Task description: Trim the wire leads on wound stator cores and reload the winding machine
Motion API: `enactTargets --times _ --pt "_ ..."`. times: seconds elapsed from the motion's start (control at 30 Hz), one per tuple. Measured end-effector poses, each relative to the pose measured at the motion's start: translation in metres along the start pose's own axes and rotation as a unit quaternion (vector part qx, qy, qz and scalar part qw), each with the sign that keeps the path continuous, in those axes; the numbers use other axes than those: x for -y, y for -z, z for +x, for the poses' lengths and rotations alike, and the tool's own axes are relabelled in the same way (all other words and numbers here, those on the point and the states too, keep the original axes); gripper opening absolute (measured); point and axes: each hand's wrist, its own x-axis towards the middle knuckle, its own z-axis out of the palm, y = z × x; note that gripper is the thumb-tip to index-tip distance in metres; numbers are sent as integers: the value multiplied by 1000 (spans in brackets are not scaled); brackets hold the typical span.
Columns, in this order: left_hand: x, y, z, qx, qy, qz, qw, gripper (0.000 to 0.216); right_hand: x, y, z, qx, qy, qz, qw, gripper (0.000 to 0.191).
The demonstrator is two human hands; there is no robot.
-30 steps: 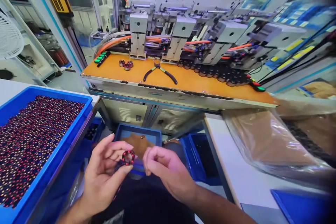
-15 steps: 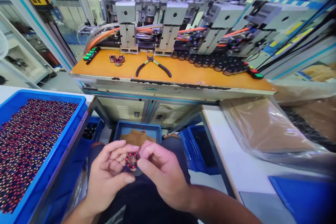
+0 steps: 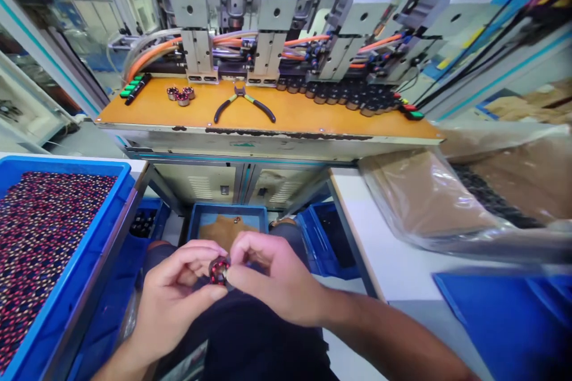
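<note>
Over my lap, a small ring-shaped motor stator (image 3: pixel 218 272) with red and dark windings is between my two hands, its open face turned partly toward me. My left hand (image 3: pixel 174 294) has its fingers curled behind the stator and its thumb at the lower edge. My right hand (image 3: pixel 279 280) pinches the stator's right side between thumb and forefinger. Whatever fine wire or part may be under the right fingertips is too small to make out. Below and beyond the hands is a shallow blue tray (image 3: pixel 229 208) with brown card and a small metallic piece in it.
A blue bin (image 3: pixel 103 223) full of stators stands at left. On the orange bench (image 3: pixel 196 119) lie cutting pliers (image 3: pixel 263 109), three stators (image 3: pixel 182 99), markers (image 3: pixel 134 90) and rows of dark cylindrical parts (image 3: pixel 339 95), under a machine (image 3: pixel 277 18). Plastic-wrapped cardboard (image 3: pixel 411 190) lies at right.
The stator has been tilted in my hands, and my left fingers and thumb have closed in around it. The bench and bins appear shifted left as the head view turned.
</note>
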Motion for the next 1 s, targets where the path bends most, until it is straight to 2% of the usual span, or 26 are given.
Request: enactTargets --times 0.1,0.33,0.43,0.6,0.67,0.73,0.8,0.83,0.9,0.93,1.0 --pt "0 2 -2 25 16 9 1000 29 7 4 2 7 -16 -20 1000 23" --pt "6 13 -8 42 61 -21 997 28 14 18 -1 46 -48 12 998 28" --pt "2 10 -5 56 51 6 997 27 18 17 -2 82 -47 0 996 27" --pt "-6 7 -1 78 39 -4 996 27 21 31 -3 78 -78 -32 993 26" --pt "-8 7 0 99 53 -37 993 27 26 41 -1 72 -47 -79 993 24" --pt "-10 5 2 131 85 -66 986 26 33 46 5 79 38 -135 987 19" --pt "-13 1 5 163 123 -81 976 23 39 44 12 129 116 -169 970 23" --pt "-14 -1 6 178 141 -86 970 20 41 42 16 168 135 -173 961 23" --pt "-16 -5 6 198 171 -94 961 17 42 37 24 233 144 -163 948 12" --pt "-16 -6 6 201 182 -95 958 17 41 34 27 251 146 -157 944 10" --pt "-16 -6 3 192 195 -94 957 20 38 31 30 254 153 -150 943 18"
